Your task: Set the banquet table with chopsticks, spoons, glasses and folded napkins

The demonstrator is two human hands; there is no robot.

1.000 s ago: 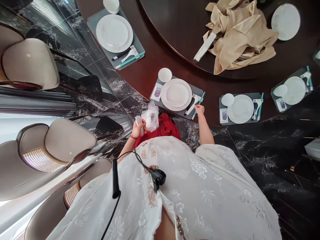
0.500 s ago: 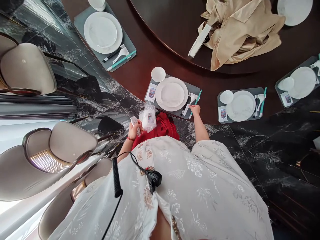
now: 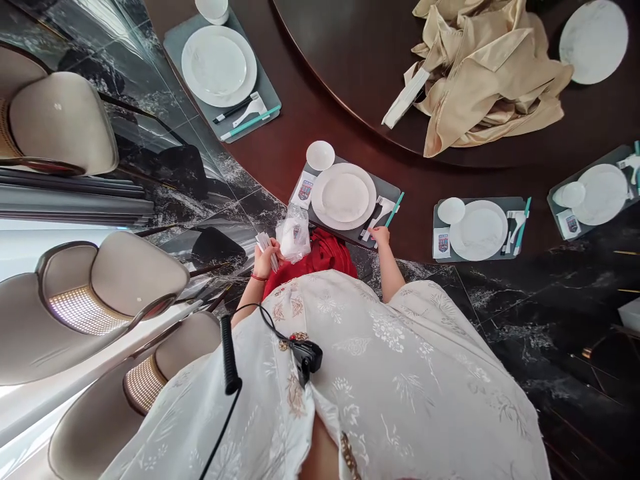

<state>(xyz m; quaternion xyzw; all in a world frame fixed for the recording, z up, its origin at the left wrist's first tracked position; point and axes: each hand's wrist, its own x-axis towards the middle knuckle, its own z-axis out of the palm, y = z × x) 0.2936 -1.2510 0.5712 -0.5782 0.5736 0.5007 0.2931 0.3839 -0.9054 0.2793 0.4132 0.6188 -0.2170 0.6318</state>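
Note:
My left hand (image 3: 267, 257) is closed around a bunch of thin white paper packets (image 3: 264, 243), held beside the table's edge. Next to it hangs a clear plastic bag (image 3: 294, 233) with white contents; whether the fingers also grip it I cannot tell. My right hand (image 3: 381, 236) is at the right side of the nearest placemat (image 3: 345, 232), fingers pinched at the handle end of a white spoon (image 3: 385, 209). Black chopsticks (image 3: 371, 219) and a teal stick-shaped packet (image 3: 395, 209) flank the spoon. Stacked white plates (image 3: 345, 197), a bowl (image 3: 320, 155) and a printed packet (image 3: 304, 190) complete this setting.
Similar settings lie on a left placemat (image 3: 175, 47) and a right placemat (image 3: 443, 208). A heap of beige cloth (image 3: 495, 87) rests on the dark turntable (image 3: 340, 60). Red cloth (image 3: 327, 257) hangs below the table edge. Padded chairs (image 3: 140, 273) stand at left.
My right hand has moved slightly left and down, along the spoon's handle toward its end. My left hand still holds the white packets. The view has shifted a little.

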